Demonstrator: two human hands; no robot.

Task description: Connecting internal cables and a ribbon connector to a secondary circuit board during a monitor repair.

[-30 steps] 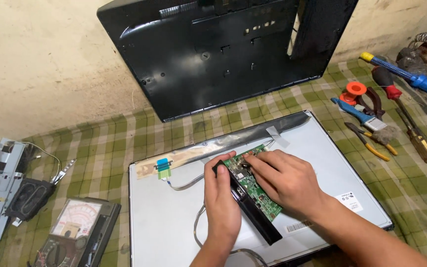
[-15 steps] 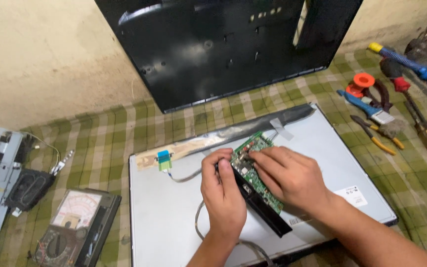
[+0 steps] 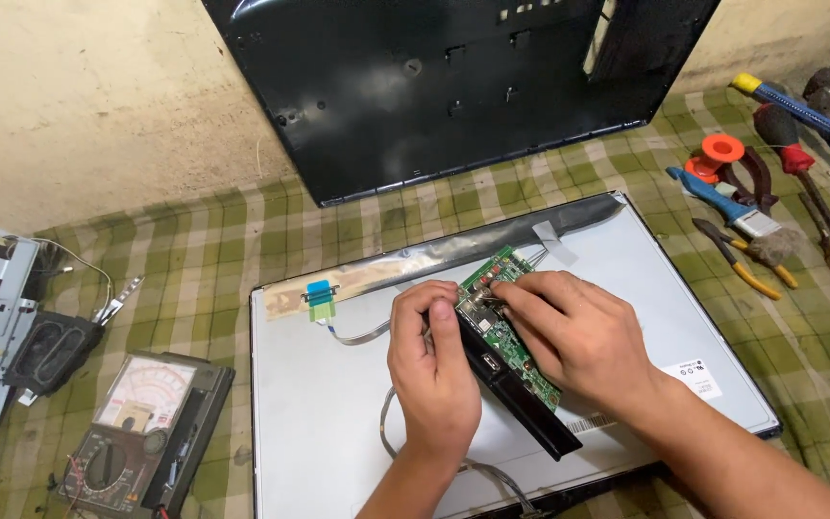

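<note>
My left hand [image 3: 431,370] is curled closed on the near edge of the green circuit board [image 3: 508,322], thumb at its black side rail. My right hand [image 3: 578,336] presses down across the board from three o'clock, fingertips [image 3: 501,291] at its top. The board's long axis runs from eleven to five o'clock, lying on the pale back of the display panel [image 3: 338,404]. A multimeter [image 3: 141,428] sits at nine o'clock on the bench.
</note>
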